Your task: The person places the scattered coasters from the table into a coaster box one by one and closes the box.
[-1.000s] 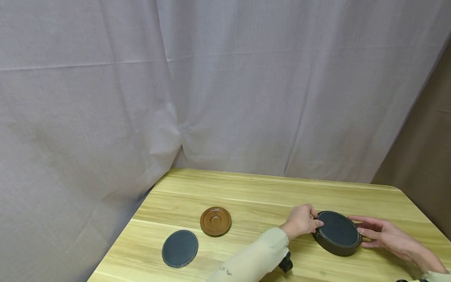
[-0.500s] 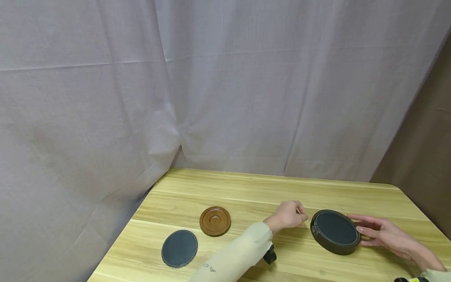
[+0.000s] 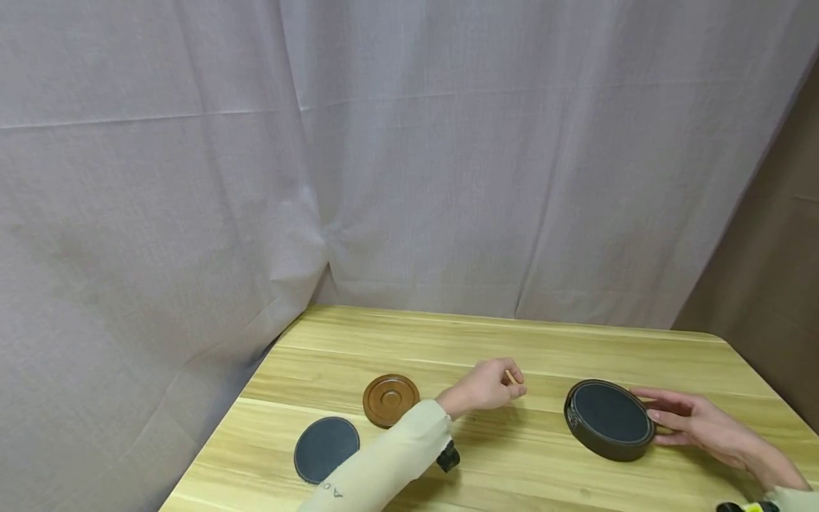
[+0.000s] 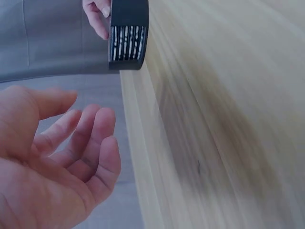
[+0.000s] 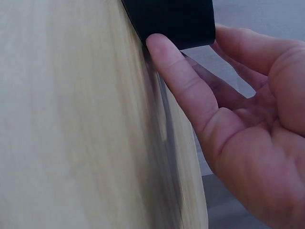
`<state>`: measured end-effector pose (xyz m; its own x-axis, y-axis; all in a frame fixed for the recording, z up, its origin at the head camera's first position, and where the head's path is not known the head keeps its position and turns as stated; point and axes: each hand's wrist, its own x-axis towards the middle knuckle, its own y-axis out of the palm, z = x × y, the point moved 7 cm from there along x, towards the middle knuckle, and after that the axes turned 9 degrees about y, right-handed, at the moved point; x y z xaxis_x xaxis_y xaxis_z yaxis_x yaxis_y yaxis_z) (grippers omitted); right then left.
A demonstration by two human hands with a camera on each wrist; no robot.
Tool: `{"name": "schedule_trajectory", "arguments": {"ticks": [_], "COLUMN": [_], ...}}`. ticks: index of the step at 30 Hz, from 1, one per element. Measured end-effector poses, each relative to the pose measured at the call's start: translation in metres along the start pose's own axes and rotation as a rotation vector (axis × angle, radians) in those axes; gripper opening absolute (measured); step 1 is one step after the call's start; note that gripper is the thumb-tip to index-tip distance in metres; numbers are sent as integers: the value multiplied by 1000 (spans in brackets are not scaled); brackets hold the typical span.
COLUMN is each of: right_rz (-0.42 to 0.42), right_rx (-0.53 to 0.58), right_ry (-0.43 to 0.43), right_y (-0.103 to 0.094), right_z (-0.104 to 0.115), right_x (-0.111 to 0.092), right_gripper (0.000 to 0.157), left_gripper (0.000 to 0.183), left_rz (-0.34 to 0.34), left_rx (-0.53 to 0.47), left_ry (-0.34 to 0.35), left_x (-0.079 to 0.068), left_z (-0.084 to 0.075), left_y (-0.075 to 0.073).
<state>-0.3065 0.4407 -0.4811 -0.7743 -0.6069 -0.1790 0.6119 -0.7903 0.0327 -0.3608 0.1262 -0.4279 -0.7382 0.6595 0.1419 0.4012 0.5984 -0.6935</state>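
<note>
A round black coaster holder (image 3: 611, 412) sits on the right side of the wooden table. In the left wrist view an opening in the side of this holder (image 4: 128, 14) shows several thin coasters (image 4: 127, 43) stacked inside. My right hand (image 3: 700, 427) holds the holder's right side, its thumb and fingers spread along the rim. A fingertip touches the dark wall low down in the right wrist view. My left hand (image 3: 489, 384) is over the table between the holder and a brown wooden coaster (image 3: 390, 400), fingers loosely curled around nothing.
A flat black round coaster (image 3: 326, 449) with a stitched edge lies at the front left, partly covered by the left sleeve (image 3: 384, 462). Behind the table (image 3: 448, 331) hangs a grey curtain (image 3: 422, 178), with a brown one to the right.
My left hand has left the coaster holder's left edge and moved left with nothing in it. My right hand stays on the holder, which has turned or shifted slightly.
</note>
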Motion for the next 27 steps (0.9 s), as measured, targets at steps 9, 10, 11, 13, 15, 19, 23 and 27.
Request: {"name": "schedule_trajectory", "arguments": {"ticks": [9,10,11,13,15,19,23,27], "right_rz": [15,19,20,20,18,10,10,12], "right_rx": [9,11,9,6,3,2,5,9], "right_ry": [-7,-10,-12,-15,-17,-18,-19,-16], "right_y": [0,0,0,0,0,-1,-1,-1], "right_z": [-1,-1,-1,-1,-1,0,0,0], "right_x": [0,0,0,1,1,0,0,0], "right_gripper": [52,52,52,53,53,52,52,53], "left_gripper": [21,22,23,25,27,26,26,27], "left_rz": [39,43,46,52,59,64,76,86], "left_rx": [44,57,71,91,100,107,131,151], "left_ry": [80,87,91,93,90,80,92,118], "left_x": [-18,-19,-21,-24,-28,-37,-48,-60], "left_z": [2,2,2,2,1,1,5,8], "left_y": [-22,-23,-24,-27,-30,-36,-42,-50]}}
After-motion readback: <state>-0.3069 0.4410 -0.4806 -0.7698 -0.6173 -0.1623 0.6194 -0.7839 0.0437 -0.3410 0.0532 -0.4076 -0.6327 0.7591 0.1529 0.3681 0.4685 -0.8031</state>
